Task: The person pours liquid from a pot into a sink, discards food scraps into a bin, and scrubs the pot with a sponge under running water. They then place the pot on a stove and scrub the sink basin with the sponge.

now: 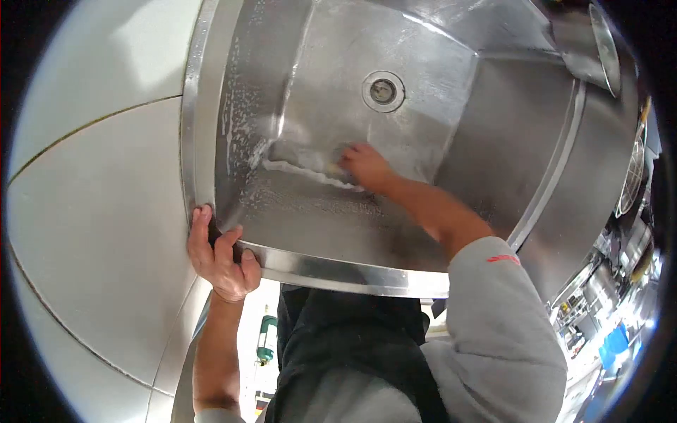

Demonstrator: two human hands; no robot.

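The stainless steel sink (pixel 331 264) fills the upper middle of the view. Low inside it, my right hand (pixel 367 168) is closed and pressed to the wet floor near the front wall. A yellowish sponge (pixel 333 169) seems to be under its fingers, though motion smears it and the hand hides most of it. White suds (pixel 310 174) lie in a line beside this hand, with more foam on the left wall. At the front left corner my left hand (pixel 224 261) rests on the rim, its fingers spread and holding nothing.
A round drain (pixel 383 91) sits in the sink floor beyond my right hand. White wall tiles (pixel 92 183) border the left side. A metal pot (pixel 589 49) stands at the upper right, and a wire strainer (pixel 631 176) hangs at the right. A green bottle (pixel 267 338) is below the sink.
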